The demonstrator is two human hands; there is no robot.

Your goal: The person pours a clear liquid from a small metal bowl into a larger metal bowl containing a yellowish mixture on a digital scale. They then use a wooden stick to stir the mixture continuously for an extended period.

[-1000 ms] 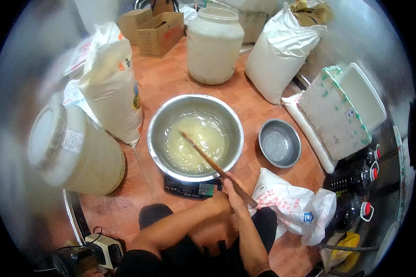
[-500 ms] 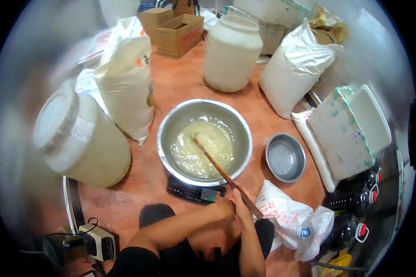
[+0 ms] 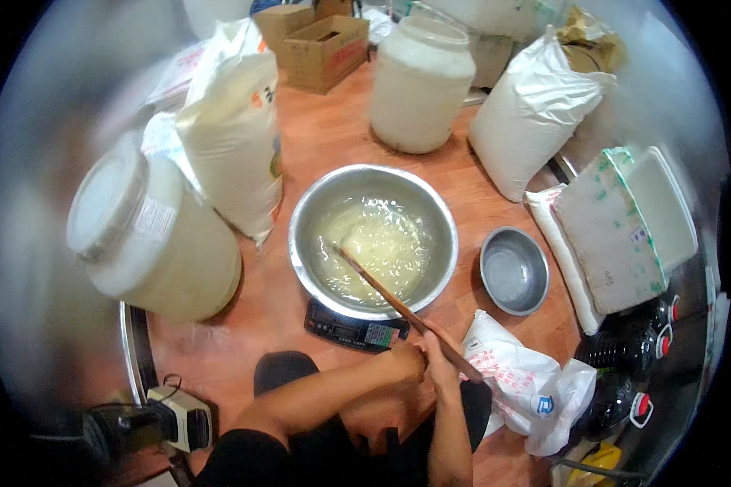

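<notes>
A wide steel basin (image 3: pixel 302 280) holds a pale yellowish, bubbly liquid (image 3: pixel 378 243). A long brown wooden stick (image 3: pixel 390 300) slants into the liquid, its tip below the surface toward the basin's left side. My right hand (image 3: pixel 441 355) is wrapped round the upper part of the stick, just outside the near rim. Right beside it my left hand (image 3: pixel 406 363) is closed and pressed against the right hand; whatever its fingers hold is hidden. Under the basin's near edge sits a black digital scale (image 3: pixel 341 329), partly covered by the basin.
A small grey metal bowl (image 3: pixel 514 272) stands right of the basin. White plastic bags (image 3: pixel 528 390) lie by my right knee. Lidded drum (image 3: pixel 166 243) and tall sack (image 3: pixel 235 146) stand left; open drum (image 3: pixel 422 85) and white sack (image 3: pixel 536 114) stand behind. Dark bottles (image 3: pixel 621 365) line the right.
The stick's tip has swung toward the left of the basin, and the liquid's ripples differ. The whole view has shifted slightly; both hands stay at the stick's upper end.
</notes>
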